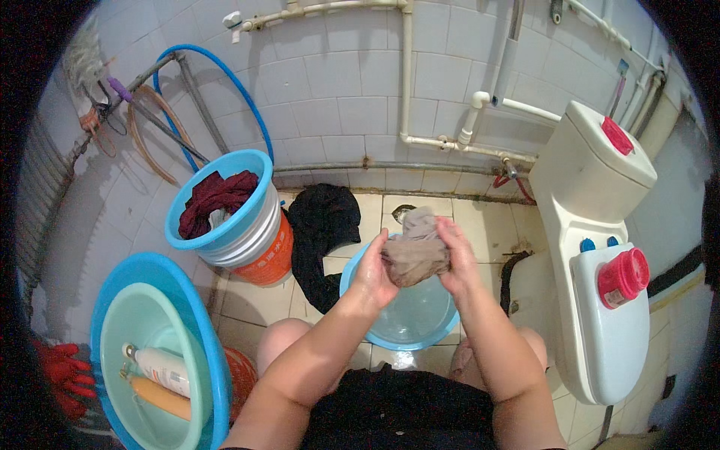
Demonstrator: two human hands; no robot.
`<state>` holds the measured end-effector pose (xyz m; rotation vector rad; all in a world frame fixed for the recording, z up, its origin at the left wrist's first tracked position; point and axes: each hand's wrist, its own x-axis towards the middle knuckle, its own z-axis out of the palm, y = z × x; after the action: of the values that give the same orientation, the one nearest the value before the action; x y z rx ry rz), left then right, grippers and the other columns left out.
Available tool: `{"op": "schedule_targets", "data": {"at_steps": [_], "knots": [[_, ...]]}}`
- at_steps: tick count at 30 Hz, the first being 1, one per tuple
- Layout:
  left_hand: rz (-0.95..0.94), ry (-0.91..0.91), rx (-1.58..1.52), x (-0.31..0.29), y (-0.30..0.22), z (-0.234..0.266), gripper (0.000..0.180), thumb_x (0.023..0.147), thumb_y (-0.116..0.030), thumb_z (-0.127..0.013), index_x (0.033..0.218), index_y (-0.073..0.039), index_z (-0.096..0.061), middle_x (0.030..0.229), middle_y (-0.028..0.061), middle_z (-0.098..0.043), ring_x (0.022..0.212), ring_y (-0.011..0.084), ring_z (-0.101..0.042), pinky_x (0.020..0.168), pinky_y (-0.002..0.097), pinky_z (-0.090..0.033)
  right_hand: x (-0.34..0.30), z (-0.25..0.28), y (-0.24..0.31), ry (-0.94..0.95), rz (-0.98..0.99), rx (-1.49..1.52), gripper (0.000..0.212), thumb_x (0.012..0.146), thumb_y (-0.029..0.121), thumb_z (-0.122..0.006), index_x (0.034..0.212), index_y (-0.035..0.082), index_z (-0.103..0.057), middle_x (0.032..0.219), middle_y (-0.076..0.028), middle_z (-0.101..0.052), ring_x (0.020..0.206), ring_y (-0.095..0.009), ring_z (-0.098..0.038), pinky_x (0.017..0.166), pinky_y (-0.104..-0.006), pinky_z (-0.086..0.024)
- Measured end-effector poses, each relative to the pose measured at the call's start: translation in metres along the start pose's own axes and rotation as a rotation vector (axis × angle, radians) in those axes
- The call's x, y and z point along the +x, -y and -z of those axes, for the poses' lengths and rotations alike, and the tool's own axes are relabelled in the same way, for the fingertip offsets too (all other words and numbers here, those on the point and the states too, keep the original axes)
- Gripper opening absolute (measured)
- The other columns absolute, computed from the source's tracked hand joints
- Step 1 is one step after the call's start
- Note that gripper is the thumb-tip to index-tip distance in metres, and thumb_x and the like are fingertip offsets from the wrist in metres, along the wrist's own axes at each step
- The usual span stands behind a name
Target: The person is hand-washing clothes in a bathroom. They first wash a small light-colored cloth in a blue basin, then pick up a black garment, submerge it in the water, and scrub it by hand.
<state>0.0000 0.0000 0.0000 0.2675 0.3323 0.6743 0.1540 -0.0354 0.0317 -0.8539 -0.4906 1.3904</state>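
A wet-looking grey-brown cloth (417, 253) is bunched up between my two hands. My left hand (375, 271) grips its left side, and my right hand (459, 259) has hold of the right side, with the fingers partly hidden behind the fabric. What garment it is, if any, I cannot make out. Below the cloth, a light blue basin (402, 346) rests on the tiled floor between my knees; it seems to hold cloudy water. Just left of the basin, a black garment (322, 221) lies crumpled on the floor.
At the left, a blue basin (217, 232) with dark red clothing (214, 196) sits on a white-and-orange bucket (262, 255). Nearer, a large blue tub (214, 367) holds a green basin (196, 360) with a white bottle (161, 369). A toilet (611, 345) carrying a red container (624, 277) stands right.
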Motion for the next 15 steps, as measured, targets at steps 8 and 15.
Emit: {"op": "schedule_targets", "data": {"at_steps": [8, 15], "knots": [[0.109, 0.008, -0.042, -0.002, 0.006, -0.026, 0.049, 0.089, -0.050, -0.045, 0.121, -0.013, -0.047, 0.116, 0.0060, -0.054, 0.106, 0.0229, -0.053, 0.093, 0.0414, -0.041, -0.044, -0.050, 0.002, 0.121, 0.791, -1.184, 0.031, 0.069, 0.015, -0.070, 0.097, 0.005, -0.061, 0.093, -0.012, -0.062, 0.085, -0.027, -0.060, 0.075, -0.0342, -0.049], [-0.220, -0.183, 0.276, -0.012, 0.016, -0.043, 0.025, 0.092, -0.034, -0.048, 0.099, -0.011, -0.055, 0.089, 0.0015, -0.058, 0.081, 0.0133, -0.056, 0.075, 0.0294, -0.047, -0.070, -0.061, -0.030, 0.257, 1.033, -1.533, 0.017, 0.070, 0.020, -0.066, 0.066, 0.006, -0.058, 0.066, -0.009, -0.057, 0.062, -0.029, -0.057, 0.054, -0.0380, -0.047]]}}
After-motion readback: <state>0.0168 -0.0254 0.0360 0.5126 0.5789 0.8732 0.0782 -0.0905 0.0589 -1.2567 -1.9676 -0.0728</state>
